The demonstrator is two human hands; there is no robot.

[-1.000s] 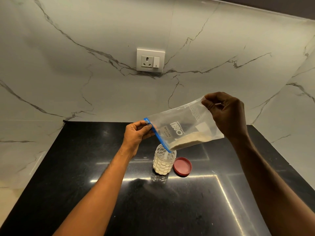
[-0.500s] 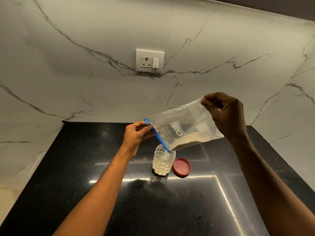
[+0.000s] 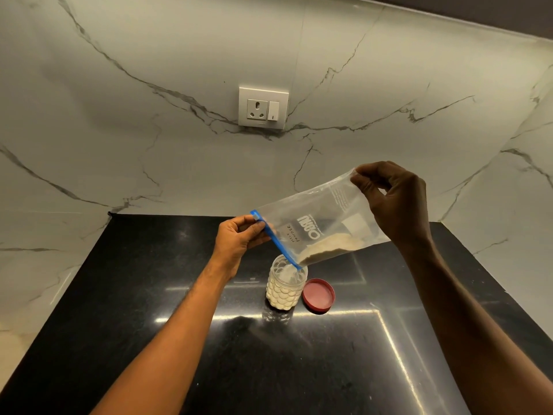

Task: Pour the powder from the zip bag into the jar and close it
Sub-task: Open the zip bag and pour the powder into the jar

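A clear zip bag (image 3: 326, 217) with a blue zip strip hangs tilted over a small clear textured jar (image 3: 285, 290) on the black counter. Pale powder (image 3: 329, 248) lies along the bag's lower edge, sliding toward the low corner of the mouth, which sits at the jar's rim. My left hand (image 3: 239, 239) pinches the upper end of the blue zip edge. My right hand (image 3: 395, 202) grips the bag's raised bottom corner. The jar stands open, more than half full of powder. Its red lid (image 3: 318, 295) lies flat on the counter, touching the jar's right side.
The black polished counter (image 3: 167, 295) meets a white marble wall at the back and sides. A white socket and switch plate (image 3: 263, 107) sits on the wall above the jar.
Both hands hold the bag in nearly the same pose. The powder has crept slightly further toward the bag's low corner over the jar.
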